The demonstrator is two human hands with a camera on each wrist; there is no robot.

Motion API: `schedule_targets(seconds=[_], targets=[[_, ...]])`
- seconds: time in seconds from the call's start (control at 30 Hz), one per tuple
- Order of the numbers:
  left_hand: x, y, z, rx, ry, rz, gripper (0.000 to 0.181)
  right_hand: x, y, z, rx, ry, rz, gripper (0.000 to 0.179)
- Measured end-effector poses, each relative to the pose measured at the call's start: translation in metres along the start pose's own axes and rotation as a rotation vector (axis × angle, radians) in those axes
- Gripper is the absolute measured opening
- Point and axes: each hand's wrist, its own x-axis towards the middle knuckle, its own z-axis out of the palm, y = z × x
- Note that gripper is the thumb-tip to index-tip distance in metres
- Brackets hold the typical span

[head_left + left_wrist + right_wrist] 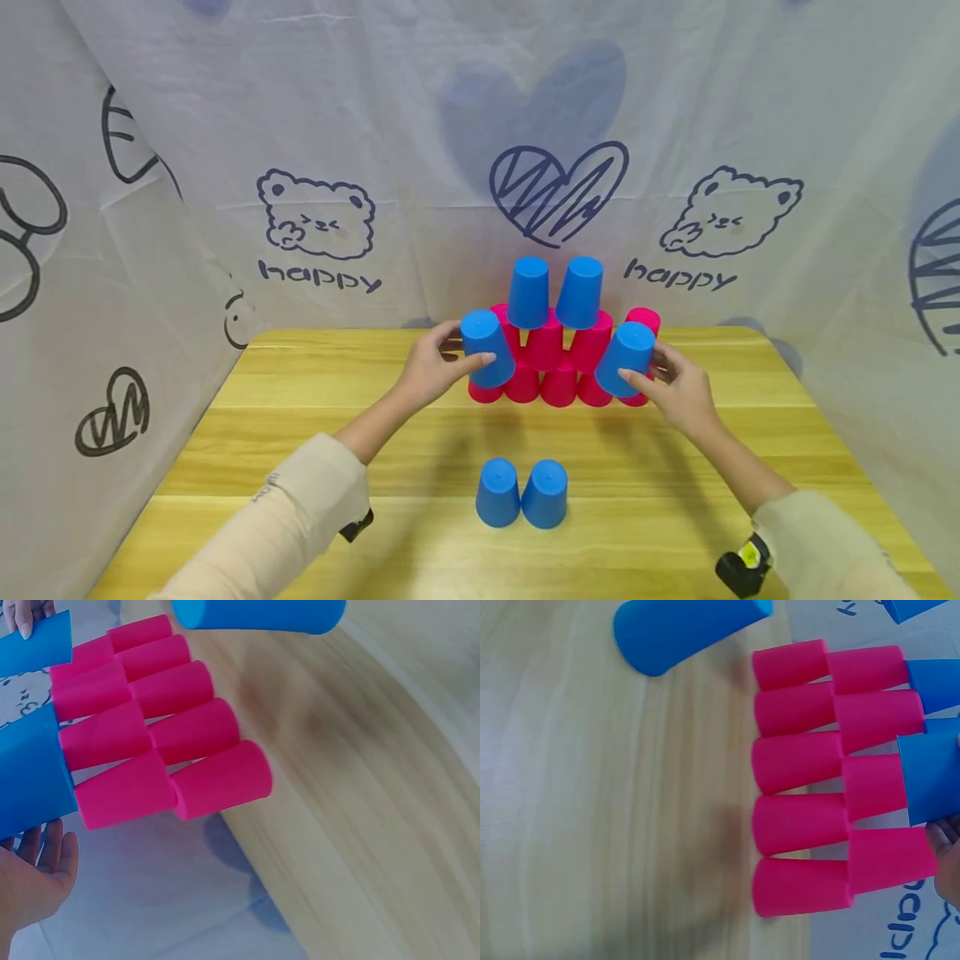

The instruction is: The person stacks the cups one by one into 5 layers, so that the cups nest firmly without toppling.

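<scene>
In the head view my left hand (438,362) grips an upside-down blue cup (486,350), thumb on its near side. On the other side, my right hand (682,387) holds a second upside-down blue cup (627,360), its thumb likewise in front. Both cups are slightly tilted, close to the upper row's ends; whether they touch it I cannot tell. Behind them, pink cups (558,383) stand upside down in two stacked rows of several each. Two more blue cups (529,292) (580,292) top the middle of the upper row. The held cups hide parts of the outer pink cups.
Nearer the front of the wooden table (315,533), two blue cups (498,493) (545,495) stand upside down side by side. A white printed cloth (427,125) hangs behind the table and along its sides.
</scene>
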Motion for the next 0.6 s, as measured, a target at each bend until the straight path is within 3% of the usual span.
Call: schedule_targets(seconds=[0.3,0.6], targets=[[0.006,0.016,-0.011,-0.007,0.024,0.075,0.052,0.016,-0.012,-0.012,-0.003,0.067,-0.087,0.056],[0.014,0.032,-0.014,-0.009,0.049,0.110,0.051,0.033,-0.027,-0.025,-0.009,0.089,-0.082,0.059]])
